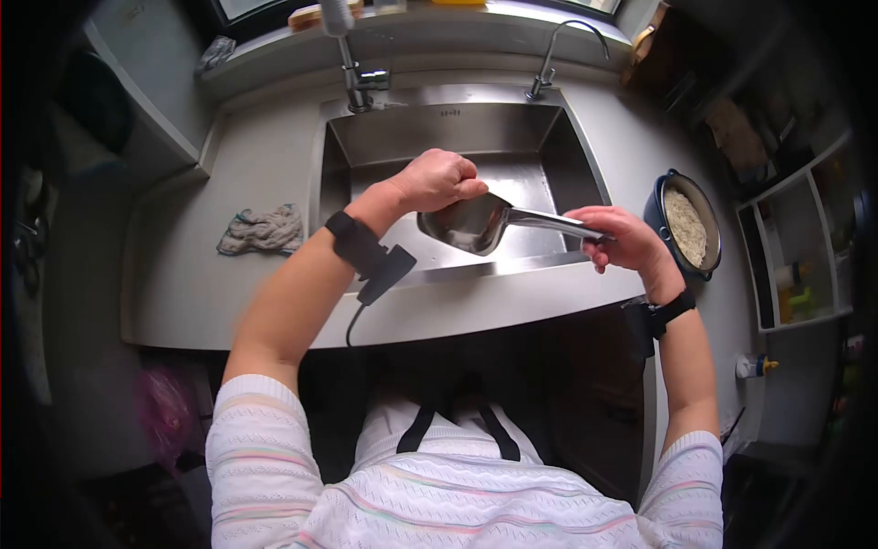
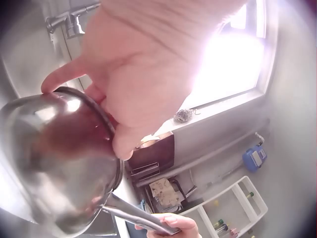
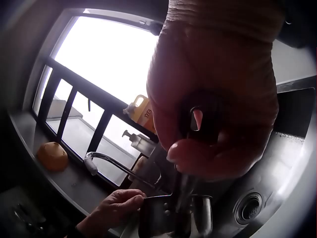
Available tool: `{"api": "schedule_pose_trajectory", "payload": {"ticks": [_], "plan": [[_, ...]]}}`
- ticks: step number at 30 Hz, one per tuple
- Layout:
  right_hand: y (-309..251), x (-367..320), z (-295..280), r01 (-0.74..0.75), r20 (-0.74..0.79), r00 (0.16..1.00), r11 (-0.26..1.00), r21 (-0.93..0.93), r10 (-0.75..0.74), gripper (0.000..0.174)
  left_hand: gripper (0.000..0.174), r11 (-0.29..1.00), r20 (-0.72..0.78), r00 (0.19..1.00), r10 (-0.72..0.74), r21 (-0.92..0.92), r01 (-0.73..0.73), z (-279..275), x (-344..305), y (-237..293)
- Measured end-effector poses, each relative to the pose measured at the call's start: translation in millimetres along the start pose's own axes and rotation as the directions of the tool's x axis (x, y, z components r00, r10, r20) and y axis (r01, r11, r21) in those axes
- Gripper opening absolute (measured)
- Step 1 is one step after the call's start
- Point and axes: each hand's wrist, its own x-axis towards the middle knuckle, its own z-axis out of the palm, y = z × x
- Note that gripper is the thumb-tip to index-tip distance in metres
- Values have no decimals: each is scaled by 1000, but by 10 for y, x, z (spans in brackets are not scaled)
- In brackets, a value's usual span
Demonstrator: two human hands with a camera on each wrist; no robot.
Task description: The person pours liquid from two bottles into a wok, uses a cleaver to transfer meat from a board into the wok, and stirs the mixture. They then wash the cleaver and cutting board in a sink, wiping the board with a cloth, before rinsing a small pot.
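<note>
A shiny stainless steel water scoop [image 1: 476, 231] is held tilted over the front part of the sink [image 1: 576, 165]. My right hand [image 1: 624, 234] grips its long handle [image 1: 553, 223], which slants up toward the bowl. At the bowl's rim is my left hand [image 1: 437, 179], its thumb and fingers pinching the edge. In the left wrist view the scoop's rounded outside [image 2: 54, 153] faces the camera, and some left fingers are hidden behind the rim. Handle end [image 3: 196, 119] and right thumb show close up in the right wrist view.
A dark blue pot [image 1: 654, 210] of white rice stands on the counter at right. A crumpled cloth [image 1: 262, 230] lies left of the sink. Behind the sink rise a main faucet [image 1: 355, 82] and a thin curved tap [image 1: 543, 73]. The drain [image 3: 248, 207] shows in the right wrist view.
</note>
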Motion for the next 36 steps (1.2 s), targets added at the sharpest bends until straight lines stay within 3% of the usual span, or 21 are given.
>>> {"api": "schedule_pose_trajectory", "payload": {"ticks": [1,3,5,7,8,10,11,13,15,17,19,21,22,24,28,30,36], "plan": [[-94,27,117,75,-2,997,996,55,-75,37,34,1000,-63,998,25,19,-24,-69,-40,-112],[-250,59,454,319,-78,948,928,194,-310,46,34,971,-159,985,-72,-237,32,-142,-165,-407],[-272,92,692,419,-70,907,879,227,-415,50,32,807,-141,972,-190,-586,73,-301,-438,-691],[-143,149,877,406,-71,914,906,122,-400,46,30,648,-123,966,-229,-759,57,-448,-773,-1074],[-47,180,1038,409,-66,912,908,89,-404,41,30,636,-161,954,-254,-771,39,-549,-977,-1195],[132,180,1367,287,-194,936,956,-60,-293,36,30,578,-212,929,-303,-816,3,-772,-1409,-1329],[255,169,1498,266,-195,944,963,-33,-267,35,28,512,-221,914,-341,-859,-17,-945,-1627,-1306],[510,231,1761,201,-196,963,978,56,-187,32,25,394,-387,859,-334,-886,-246,-1523,-2138,-1350],[566,261,1893,198,-175,967,978,63,-185,30,24,416,-481,844,-237,-836,-359,-2035,-2447,-1604],[524,281,1988,244,-136,964,965,93,-230,27,25,509,-684,617,-391,-718,-474,-2510,-2566,-1885],[442,311,2032,263,-147,957,962,71,-251,26,28,484,-814,443,-376,-581,-655,-3029,-2725,-2107],[388,325,2067,272,-176,950,960,59,-258,25,32,431,-745,553,-373,-667,-608,-3458,-3039,-2112],[370,332,2084,272,-201,945,961,57,-256,24,32,428,-749,551,-369,-663,-614,-3620,-3158,-2158],[379,341,2099,284,-202,942,957,56,-268,23,36,361,-707,661,-253,-702,-614,-3894,-3323,-2225],[420,349,2172,274,-224,941,959,66,-254,21,36,402,-712,624,-323,-700,-590,-4176,-3424,-2243],[436,351,2211,272,-223,942,960,64,-251,21,38,532,-711,614,-341,-685,-497,-4263,-3462,-2273],[474,357,2267,229,-263,941,973,29,-214,21,38,459,-692,590,-416,-720,-521,-4357,-3457,-2264]]}}
